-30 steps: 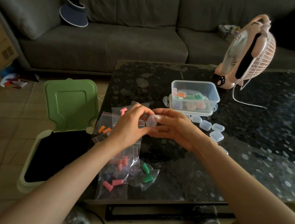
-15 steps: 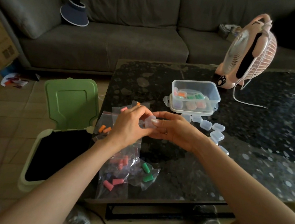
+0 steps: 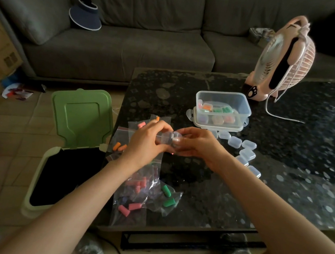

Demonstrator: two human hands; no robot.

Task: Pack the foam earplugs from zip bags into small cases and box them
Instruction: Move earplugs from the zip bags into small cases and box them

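Note:
A small clear case [image 3: 170, 138] is held above the dark table [image 3: 283, 172], pinched between my left hand [image 3: 146, 143] and my right hand [image 3: 197, 146]. What is inside it cannot be made out. Zip bags lie under and in front of my hands: one with pink earplugs [image 3: 132, 198], one with green earplugs [image 3: 166, 196], one with orange earplugs [image 3: 119, 147]. Several empty small cases [image 3: 244, 150] lie to the right of my hands. Behind them stands a clear plastic box [image 3: 222, 107] with filled cases in it.
A pink desk fan [image 3: 284, 61] with its white cord stands at the table's back. An open green-lidded bin [image 3: 71, 148] sits on the floor left of the table. A grey sofa [image 3: 131, 38] with a visor on it runs along the back.
Both hands stayed together over the table and turned the small case slightly between the fingers. Nothing else moved.

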